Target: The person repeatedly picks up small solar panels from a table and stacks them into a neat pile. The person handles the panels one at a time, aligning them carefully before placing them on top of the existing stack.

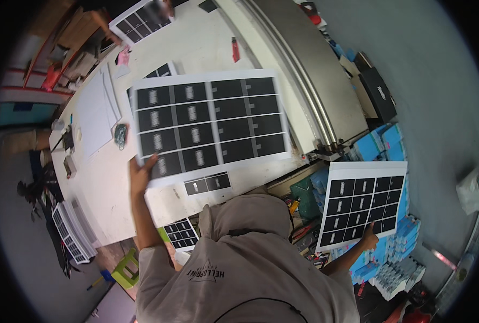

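Hands first: what do they hold?

Your left hand (141,175) grips a printed sheet (210,126) by its lower-left edge, above the table (113,185). Your right hand (368,240) grips a second sheet (360,202) by its lower edge, beyond the table.

And around them?

Nearer you, a black strip (207,183) lies on the table; a red cutter (235,49) lies near the rollers (310,97). Blue stacks (396,246) flank the second sheet. Across from you, a co-worker's hand (110,36) is at a far sheet (138,26).

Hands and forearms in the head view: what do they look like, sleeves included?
The left hand and right hand are ungloved. The short sleeves are loose and grey-brown, matching the shirt, and leave the forearms bare.
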`<move>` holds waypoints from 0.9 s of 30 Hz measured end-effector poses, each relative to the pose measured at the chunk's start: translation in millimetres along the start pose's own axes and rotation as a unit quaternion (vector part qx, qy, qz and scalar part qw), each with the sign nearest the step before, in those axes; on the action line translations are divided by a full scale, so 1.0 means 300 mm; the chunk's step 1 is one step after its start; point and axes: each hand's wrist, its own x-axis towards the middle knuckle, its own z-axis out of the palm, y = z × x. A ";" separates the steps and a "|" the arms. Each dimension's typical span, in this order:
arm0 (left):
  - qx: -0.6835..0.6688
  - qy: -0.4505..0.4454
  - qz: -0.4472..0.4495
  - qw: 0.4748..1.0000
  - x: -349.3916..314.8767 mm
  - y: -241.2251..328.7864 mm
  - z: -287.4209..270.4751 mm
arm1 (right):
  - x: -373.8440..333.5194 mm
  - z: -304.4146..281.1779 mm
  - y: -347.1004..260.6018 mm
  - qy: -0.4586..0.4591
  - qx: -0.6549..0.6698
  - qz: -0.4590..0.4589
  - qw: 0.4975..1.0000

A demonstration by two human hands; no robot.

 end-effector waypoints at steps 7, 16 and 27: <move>-0.004 0.143 -0.084 0.986 -0.357 0.215 -0.182 | 0.253 0.002 0.095 0.210 0.154 -0.159 0.952; 0.398 0.052 -0.343 0.850 -0.048 -0.856 0.168 | 0.197 -0.605 -0.474 0.106 0.619 -0.189 0.755; 0.324 0.048 0.201 0.923 0.207 -0.497 0.859 | -0.164 -0.008 -1.571 -0.336 0.711 -0.245 0.567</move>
